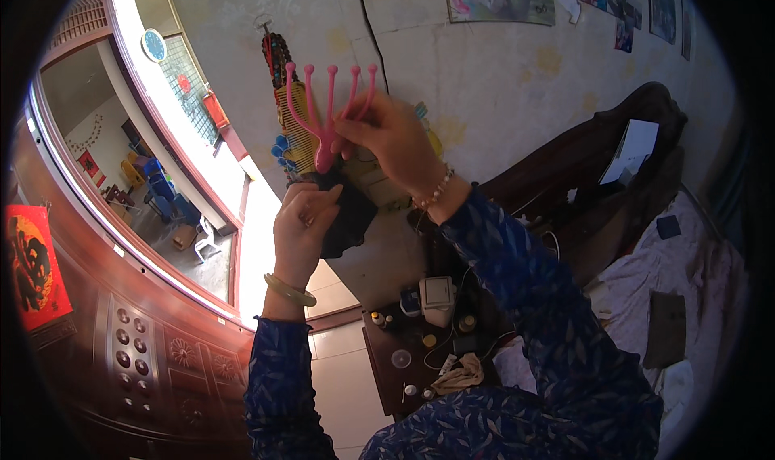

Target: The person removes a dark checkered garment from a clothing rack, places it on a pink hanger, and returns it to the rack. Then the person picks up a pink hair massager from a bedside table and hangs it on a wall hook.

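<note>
My right hand (393,136) grips a pink claw-shaped massager (325,139) by its prongs, with the ball tips up and the short handle down. Below and to the left, my left hand (303,224) is raised near the handle's end, its fingers curled; whether it holds anything thin is not clear. Behind the massager, yellow combs (296,133) and strings of dark beads (277,54) hang from a wall hook (264,25). Something blue (281,151) hangs beside the combs. A black cloth or bag (350,217) hangs behind my left hand.
A dark wooden nightstand (378,363) below bears small bottles, a white device (437,299), cables and a crumpled tan cloth (463,375). The bed's carved headboard (581,151) rises at right. An open, wood-framed doorway and a reddish carved door panel (194,363) are on the left.
</note>
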A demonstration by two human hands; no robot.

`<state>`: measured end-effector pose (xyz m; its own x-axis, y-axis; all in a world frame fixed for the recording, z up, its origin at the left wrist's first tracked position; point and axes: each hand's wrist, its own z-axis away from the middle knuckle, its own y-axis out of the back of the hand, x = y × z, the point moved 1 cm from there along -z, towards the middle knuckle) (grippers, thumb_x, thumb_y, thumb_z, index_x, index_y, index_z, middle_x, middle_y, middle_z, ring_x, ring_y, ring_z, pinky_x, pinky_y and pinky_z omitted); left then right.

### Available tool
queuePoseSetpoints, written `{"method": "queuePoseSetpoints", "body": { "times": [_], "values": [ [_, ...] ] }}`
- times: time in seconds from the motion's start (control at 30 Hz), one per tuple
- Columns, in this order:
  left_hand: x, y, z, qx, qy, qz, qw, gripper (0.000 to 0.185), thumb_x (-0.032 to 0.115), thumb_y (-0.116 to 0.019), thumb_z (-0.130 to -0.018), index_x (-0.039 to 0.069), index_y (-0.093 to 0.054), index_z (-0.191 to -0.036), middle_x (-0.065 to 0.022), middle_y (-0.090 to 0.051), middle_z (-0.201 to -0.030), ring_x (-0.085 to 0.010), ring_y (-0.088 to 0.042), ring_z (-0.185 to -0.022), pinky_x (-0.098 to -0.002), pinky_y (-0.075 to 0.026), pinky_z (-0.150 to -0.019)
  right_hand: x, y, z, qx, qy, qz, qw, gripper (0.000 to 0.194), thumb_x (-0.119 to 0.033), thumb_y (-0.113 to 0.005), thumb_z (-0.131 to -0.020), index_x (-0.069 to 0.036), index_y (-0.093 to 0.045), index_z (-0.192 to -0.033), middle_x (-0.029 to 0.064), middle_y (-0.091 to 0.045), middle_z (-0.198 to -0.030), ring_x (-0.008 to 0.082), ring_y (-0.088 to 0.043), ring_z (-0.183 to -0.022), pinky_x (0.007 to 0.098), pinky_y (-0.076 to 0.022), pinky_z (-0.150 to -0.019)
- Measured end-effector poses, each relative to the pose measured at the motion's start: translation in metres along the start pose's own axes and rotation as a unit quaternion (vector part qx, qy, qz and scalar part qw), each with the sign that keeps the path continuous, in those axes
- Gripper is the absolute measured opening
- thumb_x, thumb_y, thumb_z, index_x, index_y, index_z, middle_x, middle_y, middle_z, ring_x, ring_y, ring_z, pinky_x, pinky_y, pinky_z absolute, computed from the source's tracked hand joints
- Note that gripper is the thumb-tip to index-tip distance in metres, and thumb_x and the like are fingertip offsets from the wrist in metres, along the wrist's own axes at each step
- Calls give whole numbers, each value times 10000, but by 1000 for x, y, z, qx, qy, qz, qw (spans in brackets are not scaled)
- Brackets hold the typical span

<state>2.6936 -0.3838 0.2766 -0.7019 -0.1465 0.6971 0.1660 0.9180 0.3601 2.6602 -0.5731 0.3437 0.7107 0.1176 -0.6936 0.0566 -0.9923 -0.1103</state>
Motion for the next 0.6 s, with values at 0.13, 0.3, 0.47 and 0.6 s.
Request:
{"method": "queuePoseSetpoints", "body": {
  "times": [0.13, 0.3, 0.47, 0.6],
  "values": [
    [5, 1, 5, 5, -10, -34, 999, 183, 29, -702, -805, -19, -647, -973, -98, -595, -1046, -208, -636, -927, -292, -489, -786, -2, -2, -24, 20, -35, 12, 999, 111, -98, -610, -921, 13, -605, -929, 96, -670, -780, 145, -625, -658, 263, -510, -622],
    [11, 2, 9, 8, -10, -35, 999, 179, 27, -701, -807, -24, -639, -967, -89, -587, -1026, -204, -634, -896, -291, -491, -771, 2, -5, -39, 7, -80, -17, 997, 139, -124, -613, -922, 15, -613, -934, 110, -682, -795, 151, -642, -644, 254, -512, -593],
    [11, 4, 13, 12, -12, 5, 1000, 177, 21, -705, -806, -35, -629, -956, -84, -583, -1020, -186, -621, -888, -273, -488, -759, 2, 1, -48, -43, -131, -40, 990, 148, -97, -636, -899, 49, -614, -897, 120, -667, -727, 170, -651, -575, 258, -497, -493],
    [9, 6, 16, 14, 0, 28, 1000, 178, 17, -702, -810, -39, -620, -958, -82, -581, -1021, -173, -618, -888, -266, -487, -764, 9, 2, -61, -80, -131, -19, 988, 141, -100, -627, -911, 38, -610, -891, 108, -652, -681, 160, -613, -498, 258, -455, -445]
  ]
}}
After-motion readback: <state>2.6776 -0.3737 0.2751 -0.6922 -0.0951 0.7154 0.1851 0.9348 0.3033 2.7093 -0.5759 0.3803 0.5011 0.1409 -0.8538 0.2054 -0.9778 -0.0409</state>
